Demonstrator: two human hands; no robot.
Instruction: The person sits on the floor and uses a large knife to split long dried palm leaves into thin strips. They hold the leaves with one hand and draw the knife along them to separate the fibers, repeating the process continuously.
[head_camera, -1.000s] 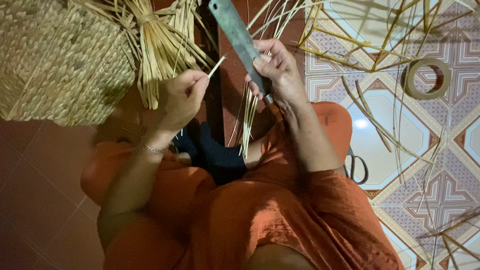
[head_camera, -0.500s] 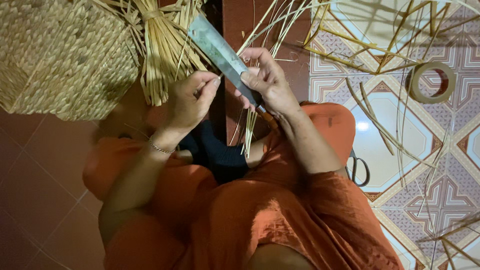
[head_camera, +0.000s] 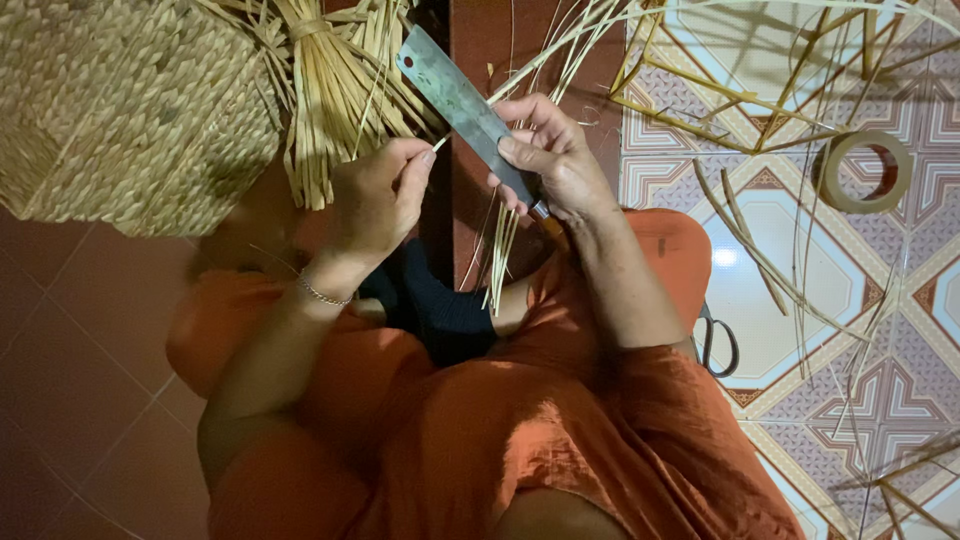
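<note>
Blade (head_camera: 462, 105) steeper, right grip (head_camera: 553, 160) clenched.

One view only, from a camera on the person's head, looking steeply down and close over the lap. It takes in both forearms, the orange-clothed knees, and the tiled floor (head_camera: 780, 300) beyond them, with the hands near frame centre.

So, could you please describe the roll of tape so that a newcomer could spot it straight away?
Start on the patterned tiled floor at the right of the view, and move to its upper right corner. There, among loose pale cane strips, lies the flat beige ring of tape. It is the only round, hollow thing; everything beside it is long and thin.
</note>
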